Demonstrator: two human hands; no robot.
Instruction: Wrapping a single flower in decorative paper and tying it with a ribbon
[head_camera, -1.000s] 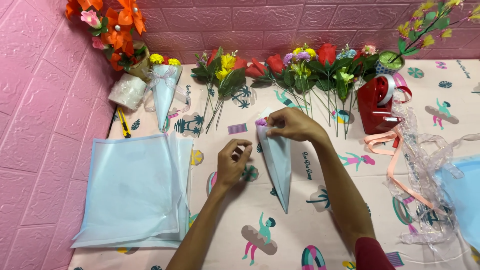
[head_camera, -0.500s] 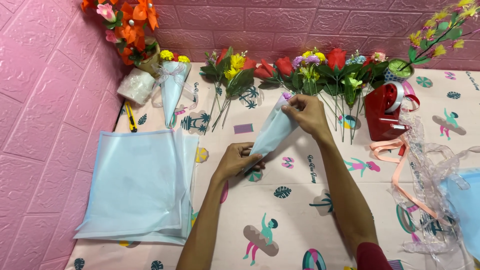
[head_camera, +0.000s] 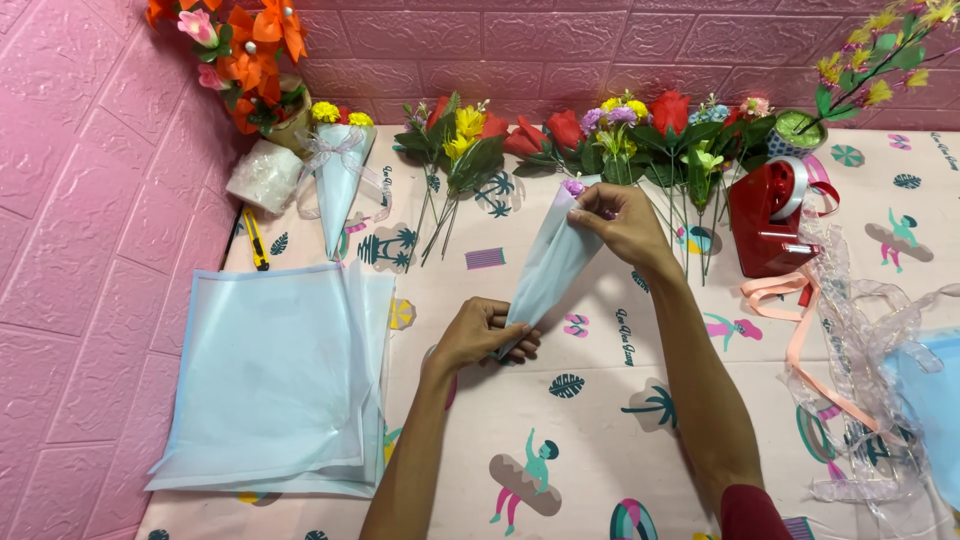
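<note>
I see the worktop (head_camera: 600, 440), covered in a pale pink cloth printed with palms and small figures, running up to a pink brick-pattern wall along its far and left edges. The widest open stretch lies toward the near edge, between my forearms and to the right of the stack of pale blue wrapping sheets (head_camera: 270, 375) at the near-left corner. The far edge is crowded with a row of artificial red, yellow and purple flowers (head_camera: 620, 135); a red ribbon dispenser (head_camera: 765, 215) and loose peach and clear ribbon (head_camera: 830, 350) fill the right edge.

My left hand (head_camera: 480, 335) is closed around the pointed lower tip of a pale blue paper cone (head_camera: 550, 265), and my right hand (head_camera: 620, 225) pinches its wide upper rim shut. The cone slants across the middle of the worktop, smooth, with a small purple flower showing at its mouth.
</note>
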